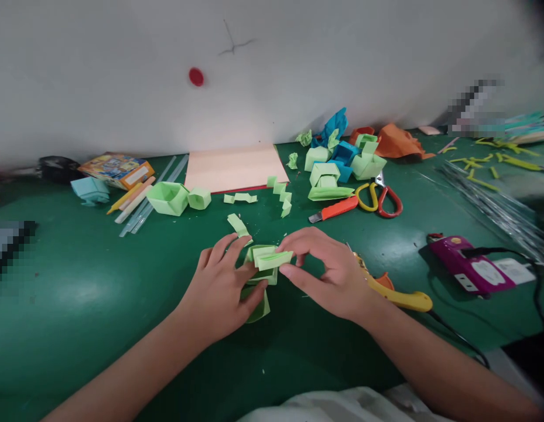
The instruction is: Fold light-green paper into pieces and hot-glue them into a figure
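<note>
Both of my hands meet at the middle of the green table (78,293) on a folded light-green paper piece (266,264). My left hand (221,287) grips its lower part with thumb and fingers curled round it. With thumb and fingers, my right hand (328,269) pinches a folded green strip at the top of the piece. Part of the paper is hidden under my left palm.
Behind lie green paper boxes (168,197), zigzag strips (281,193), a peach sheet (234,167), a pile of folded green, blue and orange paper (342,158), an orange utility knife (335,209), scissors (381,199). A yellow glue gun (399,296) and a purple device (469,266) sit right.
</note>
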